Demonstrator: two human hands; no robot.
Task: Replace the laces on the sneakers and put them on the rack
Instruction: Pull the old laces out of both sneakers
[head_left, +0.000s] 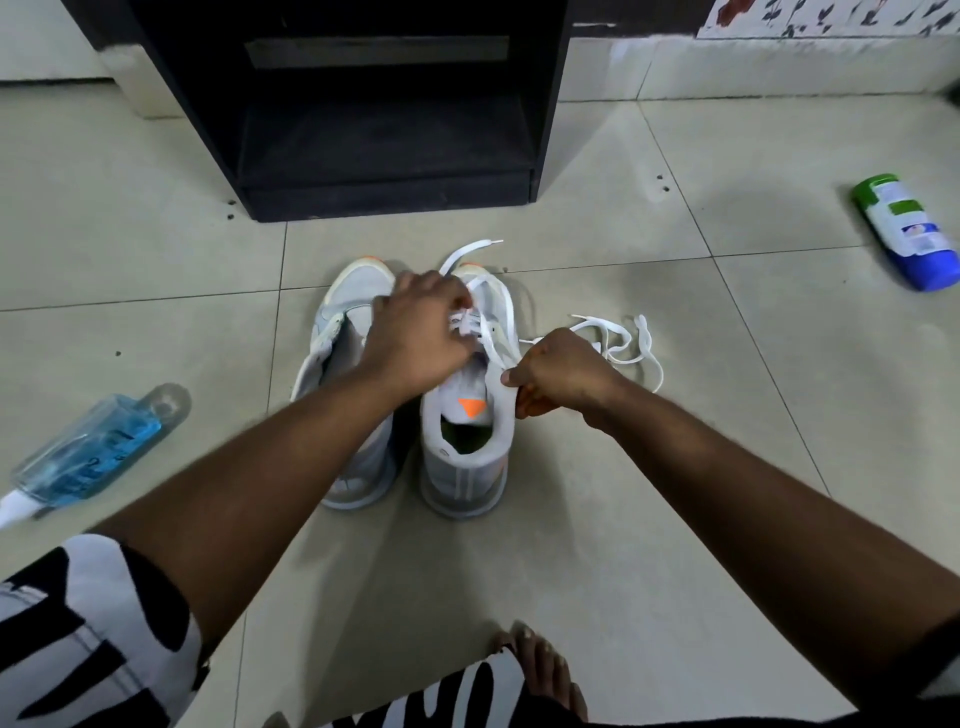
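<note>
Two grey-white sneakers stand side by side on the tiled floor, toes pointing at a black rack (363, 104). The left sneaker (348, 395) has no lace in view. The right sneaker (465, 457) has an orange tag on its tongue and a white lace (498, 312) running through its eyelets. My left hand (421, 332) reaches across and pinches the lace over the eyelets. My right hand (561, 371) grips the lace at the shoe's right side. A loose white lace (623, 343) lies on the floor just right of the shoes.
A clear bottle of blue liquid (88, 452) lies on the floor at left. A green, white and blue bottle (906, 234) lies at far right. My bare foot (545, 670) and patterned black-and-white clothing sit at the bottom.
</note>
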